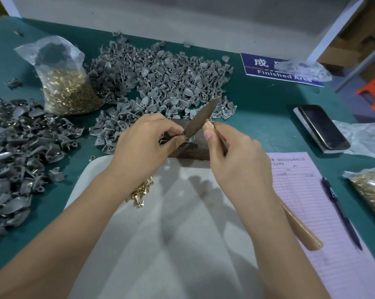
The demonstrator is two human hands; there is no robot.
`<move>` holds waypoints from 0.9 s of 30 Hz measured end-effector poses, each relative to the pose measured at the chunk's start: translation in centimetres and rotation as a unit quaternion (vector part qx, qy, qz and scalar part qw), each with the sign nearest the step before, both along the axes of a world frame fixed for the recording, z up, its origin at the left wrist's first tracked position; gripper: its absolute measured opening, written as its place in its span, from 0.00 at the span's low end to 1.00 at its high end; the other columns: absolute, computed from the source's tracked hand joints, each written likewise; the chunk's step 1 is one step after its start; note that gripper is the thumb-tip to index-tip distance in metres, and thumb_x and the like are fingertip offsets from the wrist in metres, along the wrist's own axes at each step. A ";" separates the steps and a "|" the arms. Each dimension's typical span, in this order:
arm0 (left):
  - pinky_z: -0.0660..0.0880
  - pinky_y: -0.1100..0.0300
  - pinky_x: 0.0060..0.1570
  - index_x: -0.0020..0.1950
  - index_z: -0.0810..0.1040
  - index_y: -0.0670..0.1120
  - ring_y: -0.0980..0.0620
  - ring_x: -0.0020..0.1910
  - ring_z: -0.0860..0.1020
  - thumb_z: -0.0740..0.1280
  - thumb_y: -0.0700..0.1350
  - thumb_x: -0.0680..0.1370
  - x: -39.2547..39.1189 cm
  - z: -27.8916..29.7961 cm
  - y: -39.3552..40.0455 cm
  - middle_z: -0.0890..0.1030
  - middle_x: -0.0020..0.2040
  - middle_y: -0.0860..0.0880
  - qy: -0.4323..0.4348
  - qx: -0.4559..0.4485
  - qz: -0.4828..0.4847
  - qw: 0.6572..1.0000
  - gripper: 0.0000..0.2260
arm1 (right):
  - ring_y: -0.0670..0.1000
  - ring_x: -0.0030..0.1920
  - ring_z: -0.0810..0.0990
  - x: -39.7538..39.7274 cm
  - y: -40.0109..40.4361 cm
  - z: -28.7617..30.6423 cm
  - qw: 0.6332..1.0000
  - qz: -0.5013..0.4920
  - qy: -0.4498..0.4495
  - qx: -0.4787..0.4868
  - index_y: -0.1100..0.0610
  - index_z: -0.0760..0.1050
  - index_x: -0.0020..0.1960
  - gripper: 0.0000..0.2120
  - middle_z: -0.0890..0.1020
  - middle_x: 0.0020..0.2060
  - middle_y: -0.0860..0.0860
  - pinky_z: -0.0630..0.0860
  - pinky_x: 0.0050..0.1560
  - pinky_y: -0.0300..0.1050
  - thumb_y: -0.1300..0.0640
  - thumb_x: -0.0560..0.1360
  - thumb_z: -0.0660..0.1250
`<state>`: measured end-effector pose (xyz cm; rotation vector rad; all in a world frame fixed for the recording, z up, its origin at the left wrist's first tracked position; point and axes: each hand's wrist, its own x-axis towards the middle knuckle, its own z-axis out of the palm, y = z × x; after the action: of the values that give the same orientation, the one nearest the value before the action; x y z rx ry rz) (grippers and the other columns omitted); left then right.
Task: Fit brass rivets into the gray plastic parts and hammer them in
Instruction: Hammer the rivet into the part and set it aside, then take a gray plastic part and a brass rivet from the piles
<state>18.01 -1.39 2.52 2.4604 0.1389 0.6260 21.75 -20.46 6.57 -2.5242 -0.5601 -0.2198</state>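
Observation:
My left hand (148, 140) pinches a dark gray plastic part (165, 138) against a brown metal block (195, 145) at the table's middle. My right hand (231, 155) grips the wooden handle of a small hammer; its dark metal head (201, 117) slants up over the part, and the handle's end (303, 229) sticks out past my wrist. Loose brass rivets (142, 190) lie on a white tray (182, 234) under my left wrist. A big heap of gray parts (160, 80) lies behind the block.
A clear bag of brass rivets (68, 91) stands at the back left. A heap of darker parts with rivets (16, 152) fills the left. At right are a phone (322, 128), a pink form (324, 212), a pen (341, 214), another rivet bag (372, 190) and a blue sign (277, 70).

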 end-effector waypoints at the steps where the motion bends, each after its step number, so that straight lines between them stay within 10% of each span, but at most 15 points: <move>1: 0.69 0.57 0.42 0.51 0.83 0.58 0.61 0.45 0.71 0.72 0.55 0.77 0.0 -0.1 0.1 0.77 0.44 0.62 0.003 -0.011 -0.007 1.000 0.05 | 0.60 0.39 0.76 0.1 -0.1 0.0 1.000 0.001 0.007 0.002 0.46 0.72 0.48 0.13 0.79 0.34 0.50 0.75 0.36 0.53 0.40 0.83 0.56; 27: 0.75 0.48 0.43 0.48 0.86 0.60 0.55 0.48 0.72 0.73 0.57 0.76 -0.2 0.7 -0.1 0.80 0.42 0.61 -0.003 0.000 0.005 1.000 0.05 | 0.58 0.38 0.79 -0.8 0.1 1.0 0.989 -0.073 -0.107 0.079 0.38 0.76 0.61 0.15 0.82 0.34 0.46 0.73 0.32 0.48 0.37 0.82 0.55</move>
<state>17.81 -1.46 3.18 2.4594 0.1480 0.6381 20.92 -20.32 7.53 -2.4037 -0.4220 -0.5717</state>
